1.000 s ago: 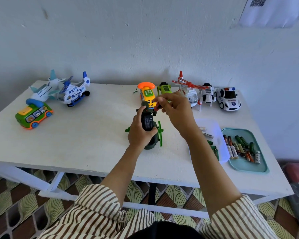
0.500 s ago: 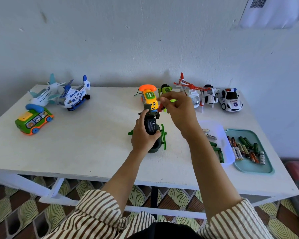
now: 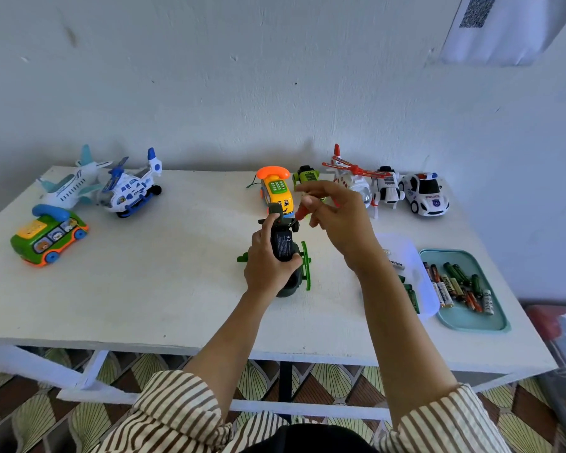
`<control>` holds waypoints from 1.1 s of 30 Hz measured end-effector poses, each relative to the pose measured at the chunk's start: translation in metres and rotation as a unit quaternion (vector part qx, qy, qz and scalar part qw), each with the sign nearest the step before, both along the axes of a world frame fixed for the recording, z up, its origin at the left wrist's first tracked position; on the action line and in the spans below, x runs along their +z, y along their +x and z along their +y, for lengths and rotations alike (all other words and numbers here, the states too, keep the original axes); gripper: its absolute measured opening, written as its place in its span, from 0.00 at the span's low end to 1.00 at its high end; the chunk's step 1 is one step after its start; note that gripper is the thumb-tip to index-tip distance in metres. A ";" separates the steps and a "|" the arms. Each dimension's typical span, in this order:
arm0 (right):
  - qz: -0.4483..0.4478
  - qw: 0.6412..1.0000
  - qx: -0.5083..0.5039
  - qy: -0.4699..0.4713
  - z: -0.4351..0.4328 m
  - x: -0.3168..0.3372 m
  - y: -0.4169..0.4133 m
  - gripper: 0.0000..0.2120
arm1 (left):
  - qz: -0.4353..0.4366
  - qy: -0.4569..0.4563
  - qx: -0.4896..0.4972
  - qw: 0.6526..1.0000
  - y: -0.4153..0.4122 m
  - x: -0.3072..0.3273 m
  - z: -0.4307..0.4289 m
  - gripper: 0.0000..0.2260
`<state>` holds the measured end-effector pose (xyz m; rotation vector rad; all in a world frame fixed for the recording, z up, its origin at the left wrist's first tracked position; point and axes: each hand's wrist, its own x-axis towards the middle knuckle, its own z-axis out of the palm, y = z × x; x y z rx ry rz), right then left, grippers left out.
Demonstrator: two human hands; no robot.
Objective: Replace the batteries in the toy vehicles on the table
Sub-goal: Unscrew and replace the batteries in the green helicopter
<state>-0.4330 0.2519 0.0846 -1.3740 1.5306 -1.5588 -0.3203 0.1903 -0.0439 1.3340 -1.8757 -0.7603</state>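
Two hands at work: left hand (image 3: 268, 268) wraps the upturned dark-green plastic toy helicopter (image 3: 283, 245) above the white table (image 3: 144, 289), right hand (image 3: 339, 223) pinches a red-handled screwdriver (image 3: 302, 211); we should seat its tip squarely and hold the toy steady.

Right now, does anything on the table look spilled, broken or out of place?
Nothing stands out. The dark green helicopter is belly up, but the left hand grips it that way. Batteries lie inside the teal tray and white tray, none spilled.

Home room, white table (image 3: 118, 289) against plaster wall (image 3: 242, 93), patterned floor (image 3: 20, 416)
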 end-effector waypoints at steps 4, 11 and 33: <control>-0.002 1.000 -0.010 0.011 0.001 0.000 -0.005 0.13 | -0.003 0.003 -0.011 1.000 0.001 -0.001 -0.003 0.37; 0.015 1.000 0.023 -0.002 0.009 -0.004 -0.014 0.14 | 0.018 -0.015 -0.076 0.997 0.008 0.002 -0.012 0.38; 0.314 0.893 0.036 0.320 -0.016 -0.129 -0.018 0.18 | 0.124 -0.024 0.040 0.991 0.044 -0.004 -0.013 0.38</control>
